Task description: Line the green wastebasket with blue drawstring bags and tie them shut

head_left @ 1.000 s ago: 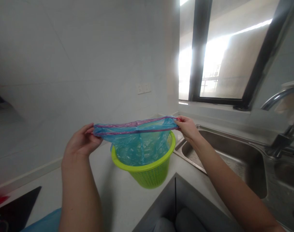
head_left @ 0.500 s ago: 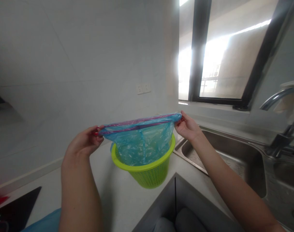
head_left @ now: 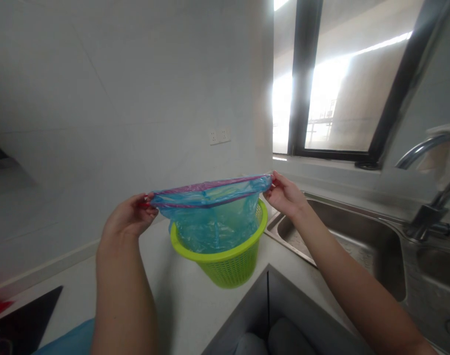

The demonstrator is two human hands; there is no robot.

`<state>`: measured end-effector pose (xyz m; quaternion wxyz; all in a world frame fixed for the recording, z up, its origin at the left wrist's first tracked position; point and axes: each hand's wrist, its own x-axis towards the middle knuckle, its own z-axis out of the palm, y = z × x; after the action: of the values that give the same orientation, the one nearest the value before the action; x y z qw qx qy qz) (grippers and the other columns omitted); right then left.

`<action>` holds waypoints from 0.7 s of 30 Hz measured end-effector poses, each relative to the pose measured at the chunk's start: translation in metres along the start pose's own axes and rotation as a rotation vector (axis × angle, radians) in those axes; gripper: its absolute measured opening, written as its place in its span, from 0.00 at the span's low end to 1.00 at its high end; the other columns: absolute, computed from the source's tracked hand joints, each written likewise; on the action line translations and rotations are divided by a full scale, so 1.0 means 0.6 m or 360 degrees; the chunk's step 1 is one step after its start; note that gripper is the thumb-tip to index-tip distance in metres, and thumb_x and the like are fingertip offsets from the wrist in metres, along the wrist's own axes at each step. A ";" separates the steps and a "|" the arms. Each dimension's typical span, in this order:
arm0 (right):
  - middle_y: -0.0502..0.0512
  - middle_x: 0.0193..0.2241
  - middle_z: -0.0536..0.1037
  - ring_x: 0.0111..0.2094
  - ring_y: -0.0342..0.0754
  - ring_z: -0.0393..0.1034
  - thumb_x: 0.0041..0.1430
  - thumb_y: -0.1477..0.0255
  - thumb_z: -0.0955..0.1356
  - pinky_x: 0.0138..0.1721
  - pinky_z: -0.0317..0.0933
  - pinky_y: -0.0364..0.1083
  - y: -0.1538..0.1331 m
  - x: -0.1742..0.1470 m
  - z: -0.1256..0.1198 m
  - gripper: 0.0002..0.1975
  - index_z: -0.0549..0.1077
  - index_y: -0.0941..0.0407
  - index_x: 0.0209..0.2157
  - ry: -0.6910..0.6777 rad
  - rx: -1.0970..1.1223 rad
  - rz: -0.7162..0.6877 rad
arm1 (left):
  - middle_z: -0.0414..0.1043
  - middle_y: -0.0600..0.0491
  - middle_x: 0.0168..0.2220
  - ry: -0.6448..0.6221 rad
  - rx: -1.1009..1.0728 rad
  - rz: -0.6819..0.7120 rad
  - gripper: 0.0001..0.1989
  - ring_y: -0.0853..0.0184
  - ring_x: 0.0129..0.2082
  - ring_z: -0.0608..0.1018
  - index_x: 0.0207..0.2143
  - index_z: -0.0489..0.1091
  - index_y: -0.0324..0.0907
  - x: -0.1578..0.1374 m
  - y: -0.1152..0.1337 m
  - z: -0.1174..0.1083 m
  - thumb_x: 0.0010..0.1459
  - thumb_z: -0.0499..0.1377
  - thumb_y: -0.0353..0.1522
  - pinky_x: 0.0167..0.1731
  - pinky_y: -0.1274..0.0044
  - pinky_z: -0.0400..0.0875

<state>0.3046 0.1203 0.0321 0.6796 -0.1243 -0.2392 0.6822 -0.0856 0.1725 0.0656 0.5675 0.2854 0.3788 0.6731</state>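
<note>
A translucent blue garbage bag (head_left: pixel 213 222) with a purple-pink drawstring edge is stretched between my hands. Its lower part hangs inside a lime-green plastic basket (head_left: pixel 228 268) with perforated walls, which stands on the countertop. My left hand (head_left: pixel 131 214) pinches the left end of the bag's rim, with a bit of red drawstring showing at the fingers. At the other end, my right hand (head_left: pixel 284 195) pinches the rim's right corner. Both hands are above the basket's rim, one to either side.
To the right a steel sink (head_left: pixel 358 239) with a chrome faucet (head_left: pixel 425 148) is set in the white counter (head_left: pixel 188 310). A black cooktop (head_left: pixel 28 315) lies at the lower left. Behind are a wall socket (head_left: pixel 219 136) and a dark-framed window (head_left: pixel 299 79).
My right hand has shifted slightly left, so the bag's rim is a little less taut and its opening sags wider. My left hand stays nearly in place, and the basket has not moved.
</note>
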 end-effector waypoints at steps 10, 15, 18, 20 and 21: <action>0.46 0.24 0.78 0.25 0.39 0.72 0.60 0.75 0.73 0.25 0.68 0.38 0.002 -0.001 0.008 0.09 0.70 0.55 0.29 0.0043 0.0244 -0.0088 | 0.63 0.57 0.17 0.0078 0.0065 -0.0058 0.11 0.76 0.13 0.62 0.26 0.63 0.38 -0.008 -0.003 0.013 0.56 0.50 0.17 0.12 0.84 0.56; 0.46 0.22 0.77 0.23 0.38 0.71 0.64 0.74 0.70 0.22 0.66 0.36 -0.002 -0.003 0.011 0.09 0.69 0.55 0.29 0.0150 0.0334 -0.0072 | 0.67 0.55 0.20 0.0061 0.0041 -0.0025 0.10 0.75 0.15 0.66 0.27 0.64 0.37 -0.010 -0.002 0.014 0.55 0.50 0.17 0.13 0.84 0.58; 0.47 0.22 0.77 0.22 0.38 0.71 0.68 0.72 0.68 0.20 0.66 0.36 0.002 -0.004 0.013 0.11 0.69 0.56 0.28 0.0183 0.0419 -0.0076 | 0.67 0.55 0.20 0.0055 0.0045 -0.0042 0.10 0.75 0.15 0.66 0.27 0.64 0.37 -0.011 -0.004 0.016 0.55 0.51 0.17 0.13 0.83 0.59; 0.47 0.22 0.77 0.22 0.38 0.72 0.69 0.72 0.67 0.19 0.64 0.36 0.004 -0.006 0.014 0.12 0.69 0.56 0.29 0.0170 0.0448 -0.0088 | 0.66 0.55 0.20 0.0054 0.0048 -0.0052 0.10 0.75 0.15 0.66 0.26 0.64 0.37 -0.010 -0.006 0.017 0.55 0.51 0.18 0.13 0.83 0.59; 0.47 0.23 0.78 0.22 0.38 0.72 0.69 0.73 0.66 0.19 0.63 0.36 0.005 -0.006 0.014 0.11 0.69 0.56 0.29 0.0153 0.0449 -0.0087 | 0.66 0.55 0.20 0.0053 0.0047 -0.0055 0.10 0.75 0.15 0.66 0.26 0.64 0.37 -0.009 -0.006 0.017 0.55 0.51 0.18 0.13 0.83 0.59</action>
<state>0.2981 0.1155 0.0373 0.7193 -0.0536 -0.1115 0.6836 -0.0743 0.1694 0.0683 0.5685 0.2759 0.4028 0.6621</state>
